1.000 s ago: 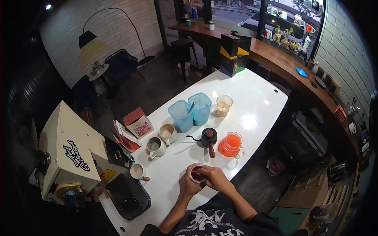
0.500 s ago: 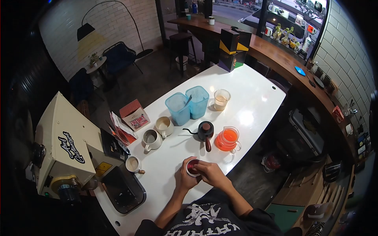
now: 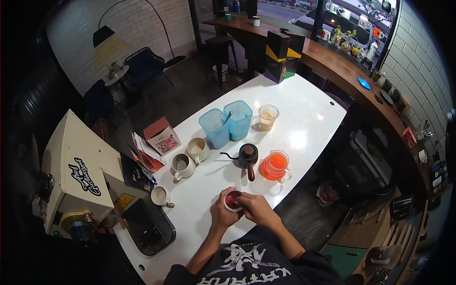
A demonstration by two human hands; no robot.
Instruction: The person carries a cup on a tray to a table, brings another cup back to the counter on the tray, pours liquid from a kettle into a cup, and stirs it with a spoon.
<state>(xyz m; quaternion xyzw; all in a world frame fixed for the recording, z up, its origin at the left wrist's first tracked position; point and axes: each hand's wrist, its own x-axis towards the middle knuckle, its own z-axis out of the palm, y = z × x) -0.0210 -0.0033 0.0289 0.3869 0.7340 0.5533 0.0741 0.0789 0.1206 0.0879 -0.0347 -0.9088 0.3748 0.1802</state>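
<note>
A small cup (image 3: 231, 200) with dark red contents is near the table's front edge. My left hand (image 3: 224, 213) wraps round its left side and holds it. The fingers of my right hand (image 3: 257, 209) are pinched together over the right part of the cup's mouth; whatever they hold, if anything, is hidden. Just beyond stands a black gooseneck kettle (image 3: 248, 155) with a wooden handle pointing towards me. To its right is a glass server (image 3: 274, 166) of orange-red liquid.
Two blue containers (image 3: 216, 129) and a clear measuring cup (image 3: 267, 118) stand farther back. Mugs (image 3: 182, 167) are on the left, near coffee bags (image 3: 148, 154). A cream grinder (image 3: 78, 166) and a black tray (image 3: 148, 228) sit at far left. Black boxes (image 3: 281, 57) occupy the far end.
My right fingers have shifted slightly right over the cup, so more of the red contents shows. My left hand keeps its hold. The view has tilted slightly.
</note>
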